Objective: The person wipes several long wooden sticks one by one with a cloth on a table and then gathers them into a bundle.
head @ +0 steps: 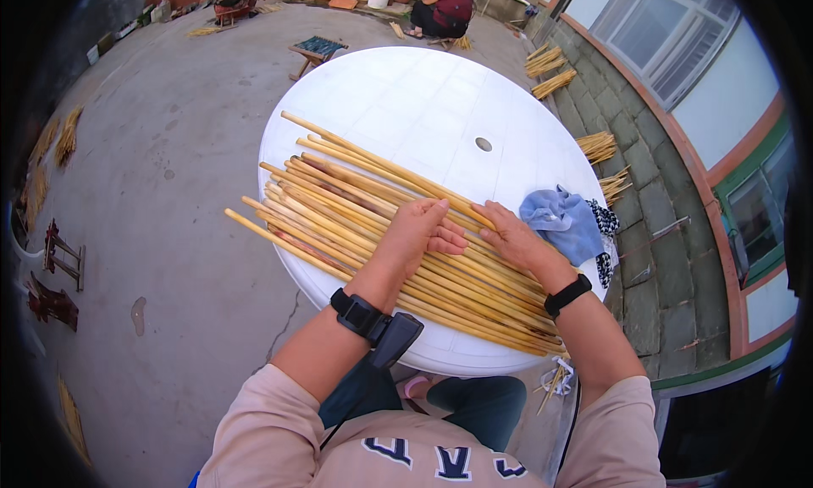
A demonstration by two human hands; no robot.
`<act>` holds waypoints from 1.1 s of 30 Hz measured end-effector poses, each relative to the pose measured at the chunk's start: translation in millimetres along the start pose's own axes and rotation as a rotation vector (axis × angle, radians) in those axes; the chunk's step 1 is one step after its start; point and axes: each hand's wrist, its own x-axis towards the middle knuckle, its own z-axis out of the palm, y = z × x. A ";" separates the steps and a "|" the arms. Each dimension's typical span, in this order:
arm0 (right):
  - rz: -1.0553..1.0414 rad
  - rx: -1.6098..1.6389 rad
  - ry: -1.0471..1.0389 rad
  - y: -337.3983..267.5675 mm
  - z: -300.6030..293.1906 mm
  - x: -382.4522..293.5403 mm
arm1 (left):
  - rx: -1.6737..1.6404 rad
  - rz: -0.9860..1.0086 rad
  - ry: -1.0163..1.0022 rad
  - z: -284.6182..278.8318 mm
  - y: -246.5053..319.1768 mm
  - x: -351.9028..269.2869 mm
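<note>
A broad layer of yellow-brown plant stalks [330, 208] lies side by side across the near half of a round white plastic table [406, 75]. Over the middle of the layer is my left hand [429, 228], its fingers loosely curled near the upper stalks; whether it grips one is unclear. My right hand [505, 234] rests on the upper stalks further right, fingers together along them and partly hiding them. Its grip cannot be told. Some stalks show reddish-brown stains. Black bands circle both wrists, the left one carrying a black device.
A blue cloth [559, 218] lies crumpled at the table's right edge beside a black-and-white patterned cloth [605, 234]. Stalk bundles [552, 82] lie on the paving by the wall. A folding stool [317, 47] and a seated person [444, 8] are beyond the table.
</note>
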 end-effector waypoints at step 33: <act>0.574 2.018 0.219 -59.3 -3.3 -221.7 | 1.997 0.730 -0.182 118.2 -55.1 42.1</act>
